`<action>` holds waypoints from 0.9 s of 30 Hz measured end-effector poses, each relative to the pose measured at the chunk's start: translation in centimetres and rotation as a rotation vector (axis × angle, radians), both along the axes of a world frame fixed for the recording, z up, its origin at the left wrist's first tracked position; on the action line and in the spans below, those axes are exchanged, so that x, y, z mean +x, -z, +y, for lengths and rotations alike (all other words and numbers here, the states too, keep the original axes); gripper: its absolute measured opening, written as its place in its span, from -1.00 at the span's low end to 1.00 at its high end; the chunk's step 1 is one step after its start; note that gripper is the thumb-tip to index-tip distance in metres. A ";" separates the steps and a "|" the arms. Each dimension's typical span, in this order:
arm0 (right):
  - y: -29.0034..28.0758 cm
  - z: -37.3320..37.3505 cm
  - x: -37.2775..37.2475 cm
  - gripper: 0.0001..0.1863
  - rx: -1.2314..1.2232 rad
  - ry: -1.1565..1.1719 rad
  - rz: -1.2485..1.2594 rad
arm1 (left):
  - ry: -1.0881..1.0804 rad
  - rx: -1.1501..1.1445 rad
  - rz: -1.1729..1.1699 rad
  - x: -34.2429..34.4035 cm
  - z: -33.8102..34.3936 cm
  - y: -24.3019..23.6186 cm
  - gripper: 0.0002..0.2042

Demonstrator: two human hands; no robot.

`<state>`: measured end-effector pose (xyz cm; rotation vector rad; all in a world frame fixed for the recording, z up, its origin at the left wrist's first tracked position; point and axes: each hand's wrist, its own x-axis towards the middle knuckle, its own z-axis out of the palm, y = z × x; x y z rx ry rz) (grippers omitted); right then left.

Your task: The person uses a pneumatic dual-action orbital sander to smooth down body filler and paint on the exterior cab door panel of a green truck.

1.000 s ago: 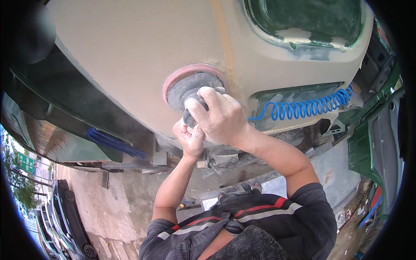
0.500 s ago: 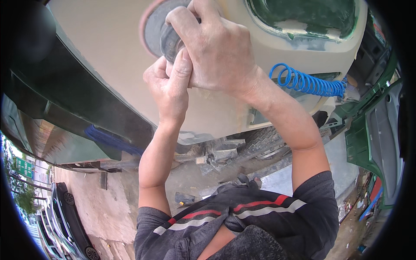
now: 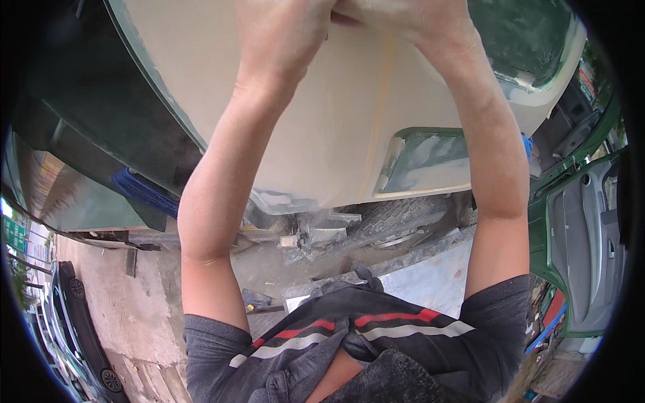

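Note:
Both my hands are raised to the top edge of the view, close together over a large beige-primed vehicle panel [image 3: 316, 134]. Dust whitens my left hand [image 3: 285, 33], whose fingers are cut off by the edge. My right hand [image 3: 416, 17] comes in from the other side, its fingers also cut off. Whatever they hold is out of view. Under my right forearm lies a green recess [image 3: 426, 158] smeared with pale filler. A yellowish streak runs down the panel to its left. Past my right wrist is a dark green window area [image 3: 524, 37] with a sanded rim.
A bit of blue coiled hose [image 3: 527, 145] shows beside my right forearm. Below the panel are a dusty tyre [image 3: 403, 218] and exposed metal parts. An opened green door [image 3: 584, 228] stands at right. At left are a blue bundle [image 3: 144, 193] and parked cars [image 3: 80, 322].
Both hands have moved up and apart at the elbows, out toward the top edge. The round sander they gripped has left the view. My right forearm now covers most of the blue hose.

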<state>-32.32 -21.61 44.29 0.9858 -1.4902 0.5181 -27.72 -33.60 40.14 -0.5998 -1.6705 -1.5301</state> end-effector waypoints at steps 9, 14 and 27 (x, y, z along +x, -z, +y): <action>20.4 1.1 4.4 -0.53 0.047 0.007 -0.234 | 0.040 0.182 -0.240 4.6 0.7 22.0 -0.63; 25.8 1.0 4.7 -0.54 0.092 0.021 -0.244 | 0.055 0.094 -0.350 5.1 -0.8 28.4 -0.61; 5.6 0.8 3.2 -0.44 0.023 0.036 -0.107 | 0.116 0.165 -0.123 0.9 -0.4 6.3 -0.48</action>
